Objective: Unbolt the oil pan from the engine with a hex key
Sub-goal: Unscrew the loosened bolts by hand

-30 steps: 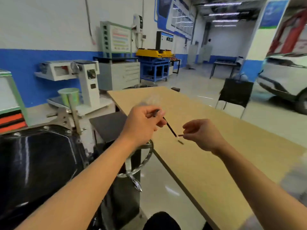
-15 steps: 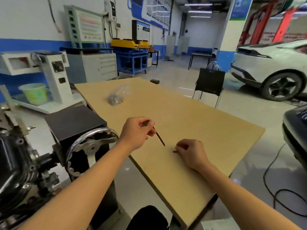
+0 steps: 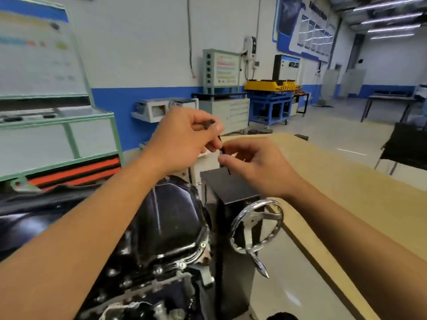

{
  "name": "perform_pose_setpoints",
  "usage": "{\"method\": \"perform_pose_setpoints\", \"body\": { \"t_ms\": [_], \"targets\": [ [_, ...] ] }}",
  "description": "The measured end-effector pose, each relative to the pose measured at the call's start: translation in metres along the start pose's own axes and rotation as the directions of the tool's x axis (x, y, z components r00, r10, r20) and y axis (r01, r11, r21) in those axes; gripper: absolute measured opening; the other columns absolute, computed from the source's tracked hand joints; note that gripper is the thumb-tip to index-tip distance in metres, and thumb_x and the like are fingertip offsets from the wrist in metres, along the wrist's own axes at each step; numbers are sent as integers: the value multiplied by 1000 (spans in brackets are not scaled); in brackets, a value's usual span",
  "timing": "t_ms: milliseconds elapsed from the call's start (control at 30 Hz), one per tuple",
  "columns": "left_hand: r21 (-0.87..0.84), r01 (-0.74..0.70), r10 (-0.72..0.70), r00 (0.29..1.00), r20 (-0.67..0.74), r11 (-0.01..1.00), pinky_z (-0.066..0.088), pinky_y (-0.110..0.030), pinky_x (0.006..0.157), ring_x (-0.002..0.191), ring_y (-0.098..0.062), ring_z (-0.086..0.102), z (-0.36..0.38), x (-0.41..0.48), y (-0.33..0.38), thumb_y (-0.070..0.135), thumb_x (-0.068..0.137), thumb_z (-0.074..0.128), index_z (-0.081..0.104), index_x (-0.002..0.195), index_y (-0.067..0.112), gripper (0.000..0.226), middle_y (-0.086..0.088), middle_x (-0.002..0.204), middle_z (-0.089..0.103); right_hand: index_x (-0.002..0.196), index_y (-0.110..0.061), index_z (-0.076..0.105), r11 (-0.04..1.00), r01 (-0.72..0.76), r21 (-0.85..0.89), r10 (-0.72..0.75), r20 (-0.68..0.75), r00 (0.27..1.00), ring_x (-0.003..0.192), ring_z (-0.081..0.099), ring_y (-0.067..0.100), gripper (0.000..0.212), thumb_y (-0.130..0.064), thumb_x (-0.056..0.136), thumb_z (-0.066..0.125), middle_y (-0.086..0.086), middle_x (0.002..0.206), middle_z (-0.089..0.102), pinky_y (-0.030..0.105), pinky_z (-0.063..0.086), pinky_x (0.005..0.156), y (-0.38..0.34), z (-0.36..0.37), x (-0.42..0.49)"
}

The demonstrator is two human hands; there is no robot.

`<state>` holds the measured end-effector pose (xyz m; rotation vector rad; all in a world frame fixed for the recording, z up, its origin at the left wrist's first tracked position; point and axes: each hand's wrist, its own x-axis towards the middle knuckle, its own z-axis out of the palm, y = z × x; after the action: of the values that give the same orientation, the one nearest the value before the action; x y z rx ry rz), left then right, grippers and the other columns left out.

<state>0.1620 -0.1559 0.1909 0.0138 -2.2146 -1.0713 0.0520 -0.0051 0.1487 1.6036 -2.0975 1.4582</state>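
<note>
The black glossy oil pan sits on the engine at lower centre, with small bolts along its rim. Above it, my left hand grips a thin black hex key by its upper end. My right hand pinches the key's lower part, whose tip shows below the fingers. Both hands meet in the air over the black stand top, apart from the pan.
A chrome handwheel juts from the black stand right of the engine. A wooden table stretches to the right. Green-framed cabinets stand at left, with a blue and yellow cart and a dark chair behind.
The view swung back left from the table to the engine. My right hand left the tabletop and rose to pinch the hex key that my left hand still holds, now higher.
</note>
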Motion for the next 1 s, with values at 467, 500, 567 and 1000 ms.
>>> {"method": "perform_pose_setpoints", "body": {
  "t_ms": [467,500,567,1000],
  "targets": [
    [356,228,-105,937,-333,907,49,-16,63,64,-7,62,-255,-105,-52,8,92,68,77,85,7,12,-8,75,73,82,7,73,905,183,383,-343,408,846,56,42,14,28,-17,95,69,16,59,56,33,37,56,-126,260,147],
    [380,245,-109,932,-345,892,48,-11,64,67,-4,63,-259,-107,-58,9,91,70,78,83,11,11,-4,76,74,78,7,71,909,174,378,-344,445,827,55,38,13,30,-17,95,69,12,58,50,30,33,55,-123,266,149],
    [393,275,-116,916,-383,877,47,-6,67,76,-1,67,-261,-109,-68,11,89,73,78,77,19,14,5,77,76,72,6,68,911,158,382,-351,514,783,57,34,16,31,-15,94,70,13,58,44,30,29,56,-118,274,154],
    [23,337,-310,888,-339,941,58,-38,93,96,-11,74,-237,-103,-116,13,69,90,74,105,26,41,6,97,78,76,7,72,947,149,285,-308,671,674,53,48,3,26,-9,96,67,8,63,60,15,37,61,-75,278,183]
  ]
}}
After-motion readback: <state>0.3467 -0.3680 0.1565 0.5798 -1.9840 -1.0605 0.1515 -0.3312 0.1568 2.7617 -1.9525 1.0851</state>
